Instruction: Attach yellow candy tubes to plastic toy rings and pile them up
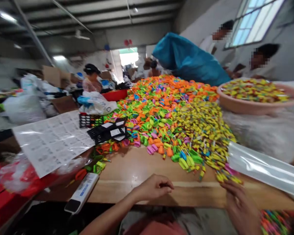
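My left hand (153, 187) rests on the wooden table (137, 169) near its front edge, its fingers curled loosely inward; whether they hold anything stays hidden. My right hand (236, 202) reaches over the front edge at the right, fingertips touching small yellow pieces at the fringe of a big heap of small plastic parts (171, 117) in orange, green, pink and yellow. Motion smears this hand's fingers.
A pink basin (257, 104) full of yellow pieces stands at the right above clear plastic bags (267, 169). Black trays (107, 130), a printed sheet (54, 140) and a white device (82, 192) lie at the left. Other people and a blue sack (188, 60) are beyond the heap.
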`<state>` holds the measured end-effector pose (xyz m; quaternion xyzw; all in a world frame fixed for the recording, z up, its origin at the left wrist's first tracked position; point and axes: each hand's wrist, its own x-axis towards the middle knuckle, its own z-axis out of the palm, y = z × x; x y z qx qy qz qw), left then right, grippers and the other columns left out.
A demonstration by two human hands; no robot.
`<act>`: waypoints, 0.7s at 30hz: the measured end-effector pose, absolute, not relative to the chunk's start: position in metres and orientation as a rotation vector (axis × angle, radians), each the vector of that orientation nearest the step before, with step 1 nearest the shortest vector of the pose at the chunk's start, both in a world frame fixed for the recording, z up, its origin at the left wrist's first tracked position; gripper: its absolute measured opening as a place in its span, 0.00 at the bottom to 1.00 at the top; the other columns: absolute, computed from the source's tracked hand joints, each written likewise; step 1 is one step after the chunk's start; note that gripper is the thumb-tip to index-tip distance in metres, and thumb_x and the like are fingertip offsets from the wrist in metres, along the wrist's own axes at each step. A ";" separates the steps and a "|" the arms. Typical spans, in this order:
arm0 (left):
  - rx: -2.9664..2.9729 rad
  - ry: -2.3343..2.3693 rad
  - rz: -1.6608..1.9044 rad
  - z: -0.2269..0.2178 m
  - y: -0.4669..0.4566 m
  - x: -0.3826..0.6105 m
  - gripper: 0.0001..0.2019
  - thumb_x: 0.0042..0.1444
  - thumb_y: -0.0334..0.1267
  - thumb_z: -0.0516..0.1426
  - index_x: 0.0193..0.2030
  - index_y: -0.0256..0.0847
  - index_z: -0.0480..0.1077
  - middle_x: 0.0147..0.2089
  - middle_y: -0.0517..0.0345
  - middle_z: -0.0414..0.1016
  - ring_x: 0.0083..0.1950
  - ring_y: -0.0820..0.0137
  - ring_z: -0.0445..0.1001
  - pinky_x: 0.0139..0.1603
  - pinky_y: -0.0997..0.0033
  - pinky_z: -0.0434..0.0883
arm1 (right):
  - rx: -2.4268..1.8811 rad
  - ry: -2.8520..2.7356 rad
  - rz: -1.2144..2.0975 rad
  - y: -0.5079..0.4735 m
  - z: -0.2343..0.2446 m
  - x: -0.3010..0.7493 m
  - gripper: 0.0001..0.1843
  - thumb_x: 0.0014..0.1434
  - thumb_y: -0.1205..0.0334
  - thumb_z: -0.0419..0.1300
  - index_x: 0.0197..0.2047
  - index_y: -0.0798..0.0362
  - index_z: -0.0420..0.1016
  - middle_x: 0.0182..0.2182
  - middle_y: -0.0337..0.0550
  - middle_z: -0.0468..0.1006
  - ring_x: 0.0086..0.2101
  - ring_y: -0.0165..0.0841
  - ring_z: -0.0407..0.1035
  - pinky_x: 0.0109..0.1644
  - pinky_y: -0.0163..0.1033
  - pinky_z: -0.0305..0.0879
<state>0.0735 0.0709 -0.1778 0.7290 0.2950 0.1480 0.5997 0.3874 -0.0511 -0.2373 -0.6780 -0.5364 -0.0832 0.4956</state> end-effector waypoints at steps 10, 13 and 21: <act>1.709 0.786 0.309 -0.195 0.069 0.056 0.14 0.62 0.41 0.56 0.46 0.37 0.80 0.47 0.51 0.82 0.48 0.64 0.77 0.48 0.71 0.68 | -1.465 -1.604 0.013 -0.014 -0.247 0.332 0.14 0.68 0.69 0.51 0.45 0.51 0.78 0.50 0.50 0.78 0.51 0.41 0.74 0.55 0.47 0.72; 1.706 0.799 0.339 -0.194 0.082 0.057 0.14 0.63 0.42 0.56 0.45 0.38 0.79 0.45 0.52 0.82 0.47 0.64 0.77 0.47 0.71 0.69 | -1.565 -1.652 0.046 0.001 -0.245 0.332 0.14 0.69 0.67 0.51 0.48 0.52 0.78 0.48 0.52 0.78 0.51 0.43 0.73 0.55 0.49 0.71; 1.834 1.008 0.609 -0.200 0.141 0.066 0.10 0.63 0.37 0.56 0.44 0.40 0.78 0.44 0.50 0.81 0.43 0.64 0.77 0.44 0.69 0.71 | -2.132 -1.756 0.175 0.025 -0.243 0.347 0.19 0.73 0.60 0.49 0.58 0.55 0.75 0.50 0.56 0.78 0.48 0.47 0.74 0.51 0.49 0.72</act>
